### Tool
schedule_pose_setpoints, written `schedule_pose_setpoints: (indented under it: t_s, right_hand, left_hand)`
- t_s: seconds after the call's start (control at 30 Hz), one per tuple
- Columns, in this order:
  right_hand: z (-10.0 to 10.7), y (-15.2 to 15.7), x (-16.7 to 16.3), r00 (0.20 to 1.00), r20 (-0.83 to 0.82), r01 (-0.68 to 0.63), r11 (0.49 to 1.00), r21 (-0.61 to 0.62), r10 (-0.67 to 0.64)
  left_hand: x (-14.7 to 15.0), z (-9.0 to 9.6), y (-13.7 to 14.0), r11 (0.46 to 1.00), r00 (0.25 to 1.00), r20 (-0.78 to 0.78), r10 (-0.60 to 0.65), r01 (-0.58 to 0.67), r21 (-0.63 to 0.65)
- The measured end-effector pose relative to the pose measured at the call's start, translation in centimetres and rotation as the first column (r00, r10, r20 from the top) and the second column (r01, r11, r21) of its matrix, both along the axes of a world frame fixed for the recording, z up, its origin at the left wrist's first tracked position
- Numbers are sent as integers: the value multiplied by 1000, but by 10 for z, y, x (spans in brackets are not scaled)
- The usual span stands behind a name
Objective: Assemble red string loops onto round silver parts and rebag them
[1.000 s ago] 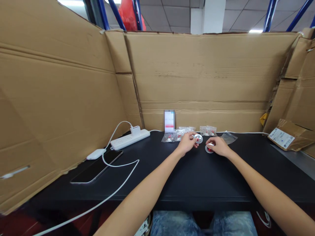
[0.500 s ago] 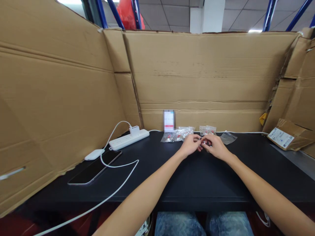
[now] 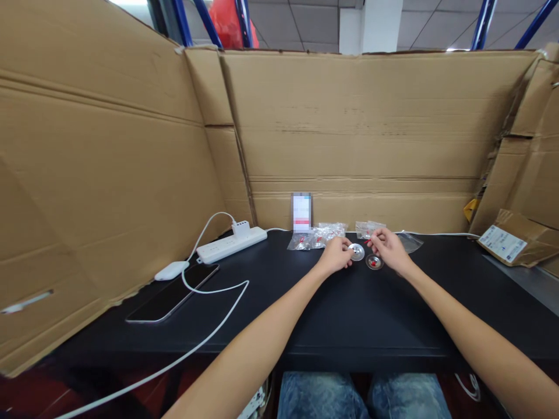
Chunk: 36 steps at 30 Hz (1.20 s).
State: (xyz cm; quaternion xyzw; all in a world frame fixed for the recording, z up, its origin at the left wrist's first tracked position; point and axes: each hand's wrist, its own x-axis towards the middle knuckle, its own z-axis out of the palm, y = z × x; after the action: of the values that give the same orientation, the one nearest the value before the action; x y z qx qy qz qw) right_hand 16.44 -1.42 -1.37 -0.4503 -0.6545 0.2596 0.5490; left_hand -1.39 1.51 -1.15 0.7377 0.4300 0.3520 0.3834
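Pinched by its edge in my left hand (image 3: 336, 255) is a shiny silver disc (image 3: 357, 252) with a hole or mark at its centre, tilted towards me. My right hand (image 3: 389, 249) is closed at the fingertips on a small red piece (image 3: 369, 242), too small to name. Just below those fingers a round metal dish (image 3: 374, 262) rests on the black table, with red bits inside it. Behind my hands lie clear plastic bags (image 3: 323, 234) with red and silver contents. Another clear bag (image 3: 370, 228) sits behind the right hand.
A phone (image 3: 301, 212) stands against the cardboard wall (image 3: 371, 128). To the left are a white power strip (image 3: 231, 244), a dark tablet or large phone (image 3: 172, 297) and a white cable (image 3: 218, 326). An opened carton (image 3: 519, 238) lies at the far right.
My hands were together and have moved apart, the right one to the right. The silver disc in my left hand and the dish on the table now show clearly.
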Motion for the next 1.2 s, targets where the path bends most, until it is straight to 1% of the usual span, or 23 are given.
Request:
schedule_pose_setpoints:
  t_s: [0.03,0.07,0.1,0.17,0.2,0.27,0.33,0.37,0.47,0.57,0.63,0.7,0.9,1.07,1.2]
  right_hand:
    - [1,1,3,1000,-15,27,1000,-4,-27]
    - [2,1,7,998,4,58,998,6,-58]
    - [4,1,11,995,56,85,996,28,-87]
    - [6,-1,17,966,236,93,992,80,-110]
    - [7,-2,19,933,345,74,992,104,-105]
    - [8,-4,21,839,538,20,992,128,-86]
    - [8,-5,22,755,651,-12,992,129,-76]
    - [8,-6,21,730,679,-13,992,126,-77]
    - [7,-7,21,683,727,-3,995,95,-67]
    - [8,-8,23,642,767,-22,999,29,-8]
    - [8,-8,24,636,771,-40,999,-15,37]
    - [7,-7,25,646,762,-39,999,-29,47]
    - [-2,-6,18,653,757,-29,999,13,10]
    - [-13,-4,8,638,766,0,994,112,-86]
    - [-17,0,6,629,767,26,989,147,-130]
  left_hand:
    - [-1,-1,1,1000,999,-44,20,-19,25]
    - [-2,-1,1,998,996,-90,25,-19,61]
    - [-3,-1,2,994,990,-140,22,-7,108]
    - [-4,-2,1,973,972,-235,18,37,228]
    - [-5,-2,0,956,961,-275,26,56,287]
    - [-5,-3,-2,927,941,-331,67,65,370]
    - [-6,-4,-4,914,921,-376,105,60,401]
    - [-6,-5,-5,912,909,-400,118,60,406]
    - [-6,-5,-7,900,879,-454,147,72,430]
    - [-5,-3,-9,867,881,-451,144,108,487]
    - [-4,-2,-12,833,890,-442,113,157,530]
    - [-2,-2,-14,808,893,-445,73,209,551]
    - [1,-5,-19,759,875,-482,-38,339,555]
    - [2,-6,-19,764,870,-492,-29,336,550]
    - [3,-6,-18,749,867,-497,-20,343,567]
